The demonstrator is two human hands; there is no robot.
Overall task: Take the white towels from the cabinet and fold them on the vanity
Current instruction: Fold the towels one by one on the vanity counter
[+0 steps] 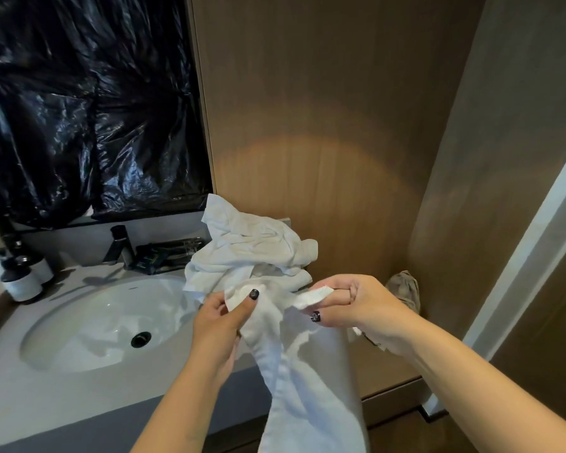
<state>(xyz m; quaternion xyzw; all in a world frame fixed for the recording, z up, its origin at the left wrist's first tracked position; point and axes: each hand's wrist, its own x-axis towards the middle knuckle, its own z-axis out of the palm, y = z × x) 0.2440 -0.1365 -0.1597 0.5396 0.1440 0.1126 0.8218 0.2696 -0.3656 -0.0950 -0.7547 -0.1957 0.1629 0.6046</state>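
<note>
Between the two hands a white towel [304, 371] hangs limp; left hand [223, 318] and right hand [347, 305] each pinch its top edge. Soft and floppy, it probably handles best by its corners. Beyond the grip, crumpled towels [252, 256] lie on the vanity [46, 397].

Wood wall panel [324, 109] w/ warm light patch, black plastic sheet [85, 103], white sink [79, 322]

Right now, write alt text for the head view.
Two hands hold up a white towel over the vanity edge: left hand, right hand. Behind them a crumpled towel pile sits beside the sink.
</note>
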